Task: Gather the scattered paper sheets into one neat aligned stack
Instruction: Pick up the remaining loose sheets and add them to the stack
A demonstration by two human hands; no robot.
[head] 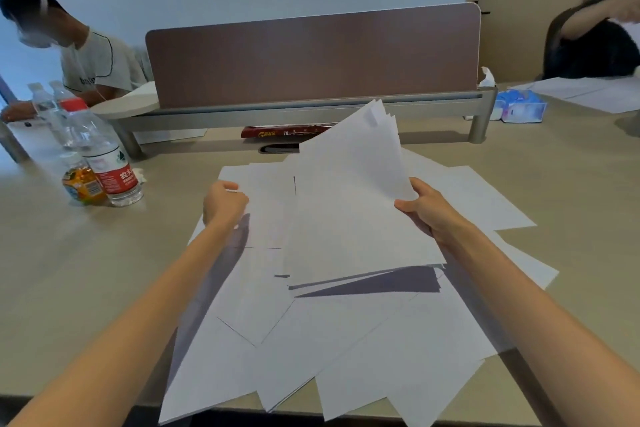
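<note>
Several white paper sheets [332, 343] lie scattered and overlapping across the beige table [69, 270]; some hang over its near edge. My right hand [424, 210] grips a loose bundle of sheets [349, 204] by its right edge and holds it tilted above the pile, the far corners fanned out. My left hand [223, 201] is at the left side of the pile, fingers curled on the corner of a flat sheet [266, 191].
Water bottles [100, 149] and a small orange bottle [81, 182] stand at the left. A brown desk divider [311, 59] on a grey rail crosses the back. Tissue packs [523, 107] sit at the right. One person sits far left, another far right.
</note>
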